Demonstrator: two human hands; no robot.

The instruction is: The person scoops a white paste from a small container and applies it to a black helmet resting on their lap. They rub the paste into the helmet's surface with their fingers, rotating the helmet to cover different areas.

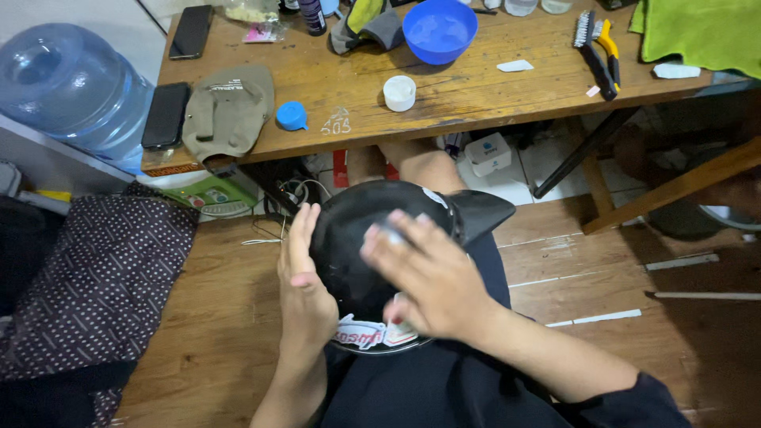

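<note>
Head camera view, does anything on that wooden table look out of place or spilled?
Nothing looks spilled. One oddity: a phone and an olive cap on the wooden table hang slightly over its front edge. The blue bowl sits upright.

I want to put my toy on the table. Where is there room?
Bare wood lies on the table between the white cup and the brush, and between the tan cap and blue bowl. The table's left end and far edge are crowded with phones, bottles and cloths.
</note>
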